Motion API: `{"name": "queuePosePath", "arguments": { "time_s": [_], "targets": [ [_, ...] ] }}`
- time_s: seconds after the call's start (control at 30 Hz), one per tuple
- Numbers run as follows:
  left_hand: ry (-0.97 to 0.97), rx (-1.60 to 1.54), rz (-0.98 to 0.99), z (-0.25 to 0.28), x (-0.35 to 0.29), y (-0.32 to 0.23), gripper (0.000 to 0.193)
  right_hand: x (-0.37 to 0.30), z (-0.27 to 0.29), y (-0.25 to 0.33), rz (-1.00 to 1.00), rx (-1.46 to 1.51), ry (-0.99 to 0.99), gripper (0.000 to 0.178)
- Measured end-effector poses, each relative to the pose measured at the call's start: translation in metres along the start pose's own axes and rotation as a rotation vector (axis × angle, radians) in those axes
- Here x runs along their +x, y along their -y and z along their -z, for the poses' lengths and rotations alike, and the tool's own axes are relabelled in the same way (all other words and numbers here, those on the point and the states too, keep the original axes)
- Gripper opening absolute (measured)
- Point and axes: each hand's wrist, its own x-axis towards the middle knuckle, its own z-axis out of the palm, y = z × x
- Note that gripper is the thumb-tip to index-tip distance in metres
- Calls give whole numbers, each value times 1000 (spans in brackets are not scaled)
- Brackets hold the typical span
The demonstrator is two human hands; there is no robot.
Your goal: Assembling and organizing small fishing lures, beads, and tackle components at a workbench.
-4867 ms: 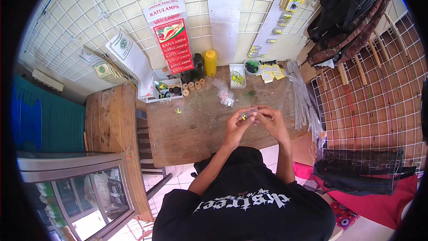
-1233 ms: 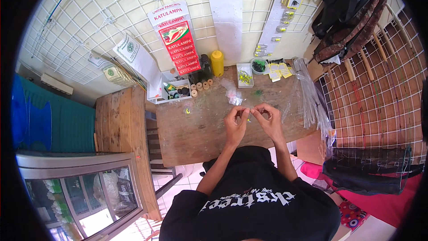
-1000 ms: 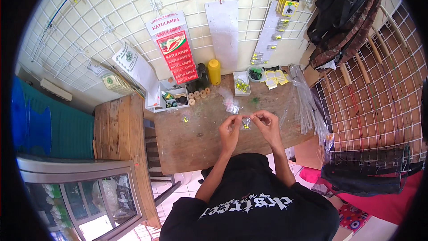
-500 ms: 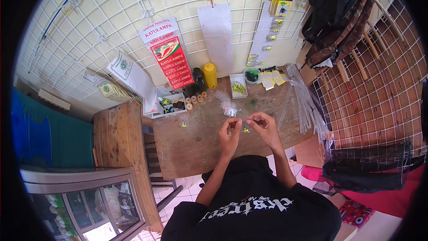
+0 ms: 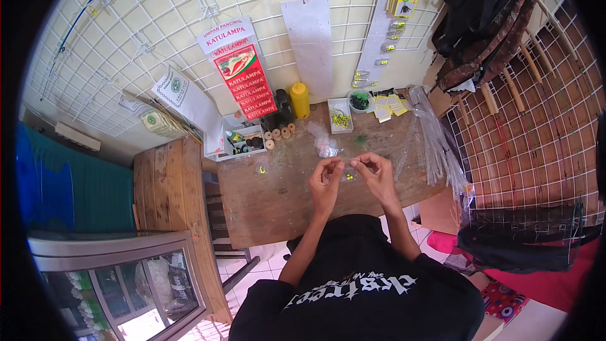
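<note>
A: In the head view, what has changed?
B: Nearly five seconds ago the fingers were bunched together around the small clear bag [image 5: 350, 177]. Now the left hand [image 5: 324, 186] and the right hand [image 5: 375, 180] are slightly apart, with the bag between them and its yellow bits hanging below the fingertips. The second bag [image 5: 262, 170] lies where it did, on the left part of the table [image 5: 271, 208].

A: And the grip?
B: Thumb and finger are pinched on each side, seemingly at the bag's top corners.

A: How much room is there?
B: A wide stretch of wood shows left of the left hand, out to the table's left edge. The near edge runs by the black shirt [image 5: 360, 284]. Just beyond the hands is crumpled plastic [image 5: 325, 144], with the white tray [image 5: 341, 120] farther back. To the right, some wood shows before the long plastic strips [image 5: 435, 139].

A: How does the bag look?
B: See-through, with a few bright yellow bits low down. Its outline is too faint to trace.
</note>
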Motion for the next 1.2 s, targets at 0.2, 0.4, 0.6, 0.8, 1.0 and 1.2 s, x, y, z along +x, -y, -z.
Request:
{"name": "queuePosePath", "arguments": {
  "time_s": [0.2, 0.4, 0.6, 0.8, 1.0, 1.2],
  "targets": [
    [-37, -8, -7, 5, -1, 9, 10, -2, -2, 2, -69, 62, 37, 12],
    [-29, 21, 5, 11, 1, 13, 11, -2, -6, 1, -73, 126, 34, 13],
    [6, -58, 77, 22, 3, 8, 12, -1, -14, 3, -111, 47, 73, 12],
    [-56, 9, 48, 41, 0, 12, 12, 1, -39, -1, -75, -2, 145, 12],
    [-177, 111, 51, 60, 2, 2, 9, 9, -63, -19, -82, 87, 249, 13],
    [-245, 204, 48, 93, 8, 18, 11, 21, -95, -39, -170, 196, 373, 13]
  ]
}}
